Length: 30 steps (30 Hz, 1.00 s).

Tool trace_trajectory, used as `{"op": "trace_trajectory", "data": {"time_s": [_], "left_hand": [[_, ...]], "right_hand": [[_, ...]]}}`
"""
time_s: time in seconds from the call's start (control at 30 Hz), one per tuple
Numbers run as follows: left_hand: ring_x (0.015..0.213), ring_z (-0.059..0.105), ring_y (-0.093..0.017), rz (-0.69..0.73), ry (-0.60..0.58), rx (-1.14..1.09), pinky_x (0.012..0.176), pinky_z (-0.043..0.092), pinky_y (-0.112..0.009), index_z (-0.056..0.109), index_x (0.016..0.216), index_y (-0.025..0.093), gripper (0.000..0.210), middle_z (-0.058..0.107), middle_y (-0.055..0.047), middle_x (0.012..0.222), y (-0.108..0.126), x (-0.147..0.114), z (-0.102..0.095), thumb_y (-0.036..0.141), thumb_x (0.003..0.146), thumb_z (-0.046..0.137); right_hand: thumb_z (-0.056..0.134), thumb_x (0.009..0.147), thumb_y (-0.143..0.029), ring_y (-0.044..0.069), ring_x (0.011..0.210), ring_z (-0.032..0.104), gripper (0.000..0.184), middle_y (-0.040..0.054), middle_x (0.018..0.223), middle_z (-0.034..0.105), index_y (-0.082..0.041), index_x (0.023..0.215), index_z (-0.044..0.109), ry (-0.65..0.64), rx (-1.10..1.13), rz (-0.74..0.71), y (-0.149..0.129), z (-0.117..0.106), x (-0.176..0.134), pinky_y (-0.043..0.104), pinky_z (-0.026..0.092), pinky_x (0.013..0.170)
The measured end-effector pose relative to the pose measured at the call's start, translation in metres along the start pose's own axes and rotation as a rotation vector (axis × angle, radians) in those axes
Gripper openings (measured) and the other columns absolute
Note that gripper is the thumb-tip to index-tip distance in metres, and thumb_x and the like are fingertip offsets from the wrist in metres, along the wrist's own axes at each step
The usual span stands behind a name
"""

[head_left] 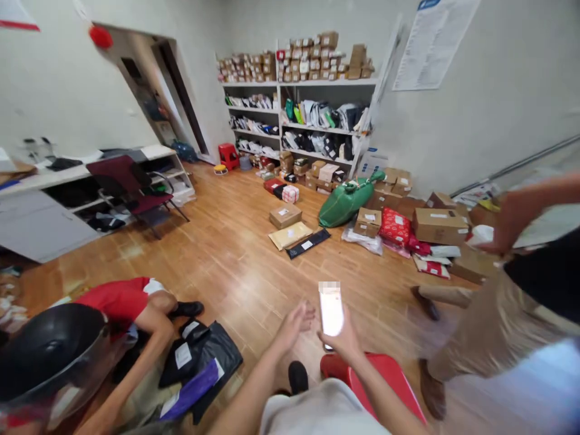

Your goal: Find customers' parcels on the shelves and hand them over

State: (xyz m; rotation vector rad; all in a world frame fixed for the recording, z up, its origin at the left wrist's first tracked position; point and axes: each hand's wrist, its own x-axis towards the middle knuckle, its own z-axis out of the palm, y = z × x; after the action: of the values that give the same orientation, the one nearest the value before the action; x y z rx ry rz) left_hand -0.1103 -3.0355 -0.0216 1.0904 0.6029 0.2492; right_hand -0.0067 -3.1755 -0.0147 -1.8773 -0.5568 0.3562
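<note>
My right hand (347, 336) is wrapped round a smartphone (332, 314), held upright in front of me with its bright screen towards me. What the screen shows is washed out. Just left of the phone, my left hand (298, 320) hovers with loosely bent fingers and nothing in it, not touching the phone. Under my right forearm is a red case or box (385, 377) with rounded corners, partly hidden by my arm and pale clothing. On the floor beyond my hands lie a carton (285, 214), a tan padded envelope (290, 235) and a black parcel (309, 243).
At left, a person in a red top and black helmet (54, 344) crouches by black mailer bags (222, 344). Another person in tan trousers (480, 320) stands close at right. Parcel shelves (328, 84), a green sack (347, 202) and a chair (122, 181) stand further back.
</note>
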Motion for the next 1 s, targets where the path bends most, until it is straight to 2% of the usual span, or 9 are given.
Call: {"op": "trace_trajectory", "data": {"time_s": [0.07, 0.13, 0.2, 0.3, 0.47, 0.6, 0.7, 0.83, 1.0], "left_hand": [[0.093, 0.064, -0.023, 0.065, 0.052, -0.082, 0.075, 0.051, -0.032, 0.058, 0.121, 0.014, 0.066, 0.067, -0.013, 0.106, 0.046, 0.041, -0.02, 0.065, 0.078, 0.058], [0.083, 0.065, -0.022, 0.11, 0.161, -0.123, 0.068, 0.051, -0.029, 0.06, 0.114, 0.014, 0.061, 0.069, -0.01, 0.097, 0.083, 0.08, -0.052, 0.063, 0.079, 0.057], [0.079, 0.065, -0.021, 0.133, 0.268, -0.129, 0.063, 0.051, -0.028, 0.06, 0.11, 0.014, 0.059, 0.069, -0.009, 0.093, 0.11, 0.118, -0.093, 0.064, 0.078, 0.058], [0.074, 0.065, -0.021, 0.142, 0.347, -0.12, 0.061, 0.051, -0.028, 0.06, 0.105, 0.013, 0.06, 0.069, -0.008, 0.087, 0.146, 0.177, -0.162, 0.065, 0.076, 0.059], [0.065, 0.065, -0.021, 0.126, 0.335, -0.069, 0.056, 0.051, -0.03, 0.061, 0.1, 0.012, 0.066, 0.07, -0.009, 0.079, 0.221, 0.279, -0.267, 0.07, 0.07, 0.062], [0.069, 0.067, -0.023, 0.054, 0.279, -0.045, 0.057, 0.052, -0.031, 0.061, 0.104, 0.012, 0.066, 0.071, -0.011, 0.083, 0.279, 0.36, -0.332, 0.069, 0.07, 0.063], [0.072, 0.067, -0.022, -0.012, 0.223, -0.048, 0.06, 0.052, -0.031, 0.059, 0.109, 0.012, 0.065, 0.071, -0.01, 0.086, 0.312, 0.426, -0.365, 0.067, 0.074, 0.059], [0.075, 0.067, -0.024, -0.076, 0.128, -0.029, 0.062, 0.051, -0.032, 0.062, 0.105, 0.011, 0.065, 0.071, -0.011, 0.084, 0.351, 0.525, -0.389, 0.068, 0.072, 0.058], [0.085, 0.067, -0.03, -0.124, 0.019, -0.03, 0.065, 0.051, -0.035, 0.064, 0.101, 0.013, 0.076, 0.072, -0.014, 0.091, 0.402, 0.654, -0.417, 0.076, 0.059, 0.063]], "right_hand": [[0.07, 0.051, -0.02, 0.027, 0.096, 0.062, 0.082, 0.0086, 0.112, 0.062, -0.021, 0.127, 0.04, -0.169, -0.064, -0.131, -0.037, 0.043, 0.046, 0.038, 0.052, 0.08], [0.07, 0.051, -0.019, 0.028, 0.097, 0.061, 0.086, 0.009, 0.115, 0.06, -0.022, 0.13, 0.037, -0.263, -0.138, -0.186, -0.066, 0.086, 0.091, 0.039, 0.051, 0.081], [0.071, 0.05, -0.02, 0.031, 0.104, 0.058, 0.09, 0.0105, 0.12, 0.058, -0.021, 0.132, 0.035, -0.322, -0.193, -0.237, -0.085, 0.129, 0.136, 0.041, 0.049, 0.084], [0.072, 0.049, -0.021, 0.034, 0.113, 0.053, 0.097, 0.0125, 0.127, 0.054, -0.02, 0.137, 0.032, -0.377, -0.216, -0.295, -0.102, 0.199, 0.203, 0.044, 0.046, 0.09], [0.071, 0.049, -0.019, 0.033, 0.103, 0.059, 0.097, 0.0125, 0.122, 0.058, -0.02, 0.137, 0.031, -0.391, -0.162, -0.241, -0.136, 0.313, 0.312, 0.044, 0.049, 0.084], [0.07, 0.047, -0.016, 0.032, 0.101, 0.061, 0.098, 0.0108, 0.118, 0.06, -0.022, 0.137, 0.031, -0.349, -0.071, -0.218, -0.166, 0.384, 0.392, 0.041, 0.051, 0.081], [0.069, 0.046, -0.015, 0.032, 0.097, 0.063, 0.102, 0.0091, 0.115, 0.063, -0.024, 0.14, 0.03, -0.308, -0.016, -0.169, -0.179, 0.42, 0.453, 0.04, 0.052, 0.077], [0.068, 0.044, -0.015, 0.036, 0.103, 0.062, 0.101, 0.0102, 0.117, 0.063, -0.026, 0.139, 0.036, -0.241, 0.025, -0.118, -0.185, 0.452, 0.542, 0.043, 0.051, 0.083], [0.072, 0.042, -0.017, 0.035, 0.101, 0.063, 0.092, 0.0077, 0.112, 0.066, -0.029, 0.129, 0.046, -0.192, 0.097, -0.149, -0.189, 0.495, 0.684, 0.043, 0.051, 0.082]]}}
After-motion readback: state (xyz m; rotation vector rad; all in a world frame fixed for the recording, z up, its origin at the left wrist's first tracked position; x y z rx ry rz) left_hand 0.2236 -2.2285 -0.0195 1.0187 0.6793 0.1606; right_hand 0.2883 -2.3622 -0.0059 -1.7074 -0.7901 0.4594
